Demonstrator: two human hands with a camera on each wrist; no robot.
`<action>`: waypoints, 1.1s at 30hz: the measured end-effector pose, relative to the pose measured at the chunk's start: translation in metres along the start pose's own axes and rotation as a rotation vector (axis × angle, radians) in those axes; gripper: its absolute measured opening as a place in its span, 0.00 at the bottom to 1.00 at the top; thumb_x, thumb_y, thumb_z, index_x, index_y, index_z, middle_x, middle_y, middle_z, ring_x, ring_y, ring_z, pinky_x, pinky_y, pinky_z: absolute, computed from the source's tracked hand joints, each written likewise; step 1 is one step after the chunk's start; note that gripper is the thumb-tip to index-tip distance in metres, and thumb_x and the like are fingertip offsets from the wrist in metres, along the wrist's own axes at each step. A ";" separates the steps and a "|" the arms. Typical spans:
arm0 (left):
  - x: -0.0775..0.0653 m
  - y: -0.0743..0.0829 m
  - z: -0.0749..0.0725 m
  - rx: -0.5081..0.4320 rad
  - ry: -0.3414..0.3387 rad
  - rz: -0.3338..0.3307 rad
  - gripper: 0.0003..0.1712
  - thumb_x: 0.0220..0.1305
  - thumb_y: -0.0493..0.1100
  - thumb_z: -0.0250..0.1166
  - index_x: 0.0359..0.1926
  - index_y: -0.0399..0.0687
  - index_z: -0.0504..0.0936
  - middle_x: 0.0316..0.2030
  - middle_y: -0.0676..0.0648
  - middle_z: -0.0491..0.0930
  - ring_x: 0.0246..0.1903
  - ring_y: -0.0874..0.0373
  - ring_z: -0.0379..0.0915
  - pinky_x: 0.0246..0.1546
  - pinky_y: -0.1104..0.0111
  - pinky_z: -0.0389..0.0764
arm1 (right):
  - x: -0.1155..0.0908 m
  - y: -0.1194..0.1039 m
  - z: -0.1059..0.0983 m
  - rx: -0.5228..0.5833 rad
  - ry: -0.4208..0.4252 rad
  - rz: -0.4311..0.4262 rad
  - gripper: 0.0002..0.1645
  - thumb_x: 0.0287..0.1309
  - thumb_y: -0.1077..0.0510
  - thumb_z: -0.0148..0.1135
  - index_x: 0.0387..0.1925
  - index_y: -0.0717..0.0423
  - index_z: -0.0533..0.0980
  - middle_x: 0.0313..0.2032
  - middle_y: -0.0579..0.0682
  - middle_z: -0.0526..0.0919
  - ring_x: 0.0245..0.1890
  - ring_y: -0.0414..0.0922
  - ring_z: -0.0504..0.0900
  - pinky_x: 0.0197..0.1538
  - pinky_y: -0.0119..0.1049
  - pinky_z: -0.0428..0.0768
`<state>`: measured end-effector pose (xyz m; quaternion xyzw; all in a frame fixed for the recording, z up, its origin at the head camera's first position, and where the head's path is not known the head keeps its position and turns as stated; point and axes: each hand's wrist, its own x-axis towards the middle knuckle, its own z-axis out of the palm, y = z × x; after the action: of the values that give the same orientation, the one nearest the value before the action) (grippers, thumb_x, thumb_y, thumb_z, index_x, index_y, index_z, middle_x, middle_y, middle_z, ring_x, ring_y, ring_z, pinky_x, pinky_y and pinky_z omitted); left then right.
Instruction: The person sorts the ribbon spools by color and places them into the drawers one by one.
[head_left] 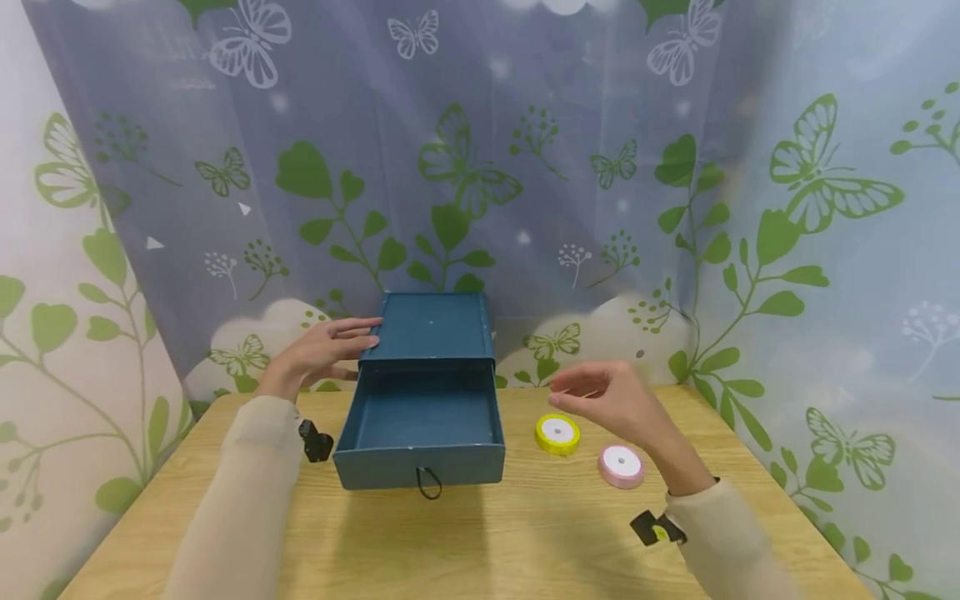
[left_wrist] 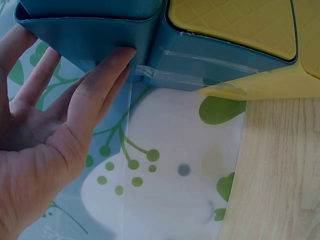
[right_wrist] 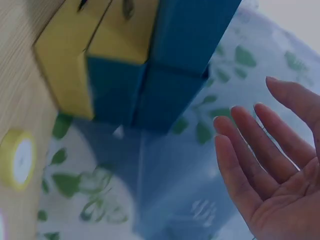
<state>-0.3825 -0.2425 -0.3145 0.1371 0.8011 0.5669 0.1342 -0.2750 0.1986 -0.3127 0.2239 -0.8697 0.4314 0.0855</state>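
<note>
A blue drawer box (head_left: 432,323) stands at the back of the table, its top drawer (head_left: 420,465) pulled far out toward me. From the drawer's front hangs a dark loop pull (head_left: 429,483). My left hand (head_left: 324,350) rests its extended fingers against the left side of the box; the left wrist view shows the fingertips at the blue casing (left_wrist: 95,40). Off to the right, my right hand (head_left: 611,402) hovers with loosely bent fingers, holding nothing. Below it on the table lie a yellow ribbon roll (head_left: 557,434) and a pink ribbon roll (head_left: 621,467).
Under the blue top unit, the wrist views reveal yellow drawers (left_wrist: 235,27) in the same stack. A patterned curtain (head_left: 465,167) hangs close behind the box and along both sides of the wooden table (head_left: 420,550).
</note>
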 end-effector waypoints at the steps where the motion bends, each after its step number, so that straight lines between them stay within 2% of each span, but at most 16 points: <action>1: 0.000 0.000 0.000 0.001 -0.001 0.001 0.42 0.75 0.53 0.63 0.82 0.54 0.56 0.82 0.39 0.49 0.80 0.36 0.49 0.72 0.39 0.69 | 0.001 0.006 -0.003 -0.006 -0.003 0.017 0.16 0.59 0.51 0.76 0.48 0.51 0.88 0.44 0.50 0.92 0.41 0.43 0.89 0.46 0.36 0.87; 8: 0.001 0.001 0.000 0.002 -0.013 0.003 0.42 0.75 0.53 0.63 0.82 0.55 0.55 0.82 0.39 0.48 0.80 0.35 0.47 0.72 0.39 0.68 | 0.001 0.048 -0.024 -0.025 -0.028 0.099 0.23 0.62 0.50 0.74 0.54 0.58 0.85 0.51 0.59 0.89 0.47 0.48 0.90 0.51 0.39 0.87; 14: 0.001 0.001 0.000 0.006 -0.009 -0.002 0.42 0.75 0.54 0.64 0.82 0.55 0.56 0.82 0.39 0.49 0.80 0.35 0.47 0.72 0.38 0.68 | -0.002 0.081 -0.032 -0.051 -0.061 0.187 0.25 0.63 0.50 0.73 0.56 0.61 0.83 0.52 0.60 0.89 0.49 0.51 0.90 0.56 0.50 0.87; 21: 0.001 0.000 -0.001 0.004 -0.001 -0.005 0.42 0.74 0.54 0.64 0.82 0.55 0.57 0.82 0.39 0.49 0.80 0.35 0.48 0.72 0.38 0.68 | -0.006 0.113 -0.036 -0.061 -0.119 0.186 0.27 0.62 0.54 0.74 0.56 0.67 0.81 0.54 0.65 0.87 0.48 0.52 0.91 0.51 0.46 0.89; 27: 0.001 -0.001 -0.001 0.003 -0.007 0.001 0.42 0.75 0.53 0.64 0.82 0.55 0.57 0.82 0.39 0.49 0.80 0.35 0.47 0.72 0.38 0.68 | -0.011 0.139 -0.036 -0.091 -0.162 0.185 0.25 0.59 0.56 0.76 0.54 0.68 0.82 0.51 0.66 0.88 0.46 0.53 0.91 0.48 0.42 0.89; 33: 0.001 -0.001 -0.001 0.003 -0.007 0.003 0.42 0.74 0.54 0.64 0.82 0.55 0.57 0.82 0.39 0.49 0.80 0.35 0.47 0.72 0.38 0.68 | -0.015 0.161 -0.031 -0.089 -0.180 0.180 0.26 0.55 0.58 0.78 0.52 0.70 0.82 0.51 0.70 0.86 0.49 0.63 0.88 0.49 0.47 0.89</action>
<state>-0.3840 -0.2439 -0.3153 0.1406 0.8013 0.5655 0.1358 -0.3375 0.3125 -0.4137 0.1787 -0.9088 0.3763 -0.0223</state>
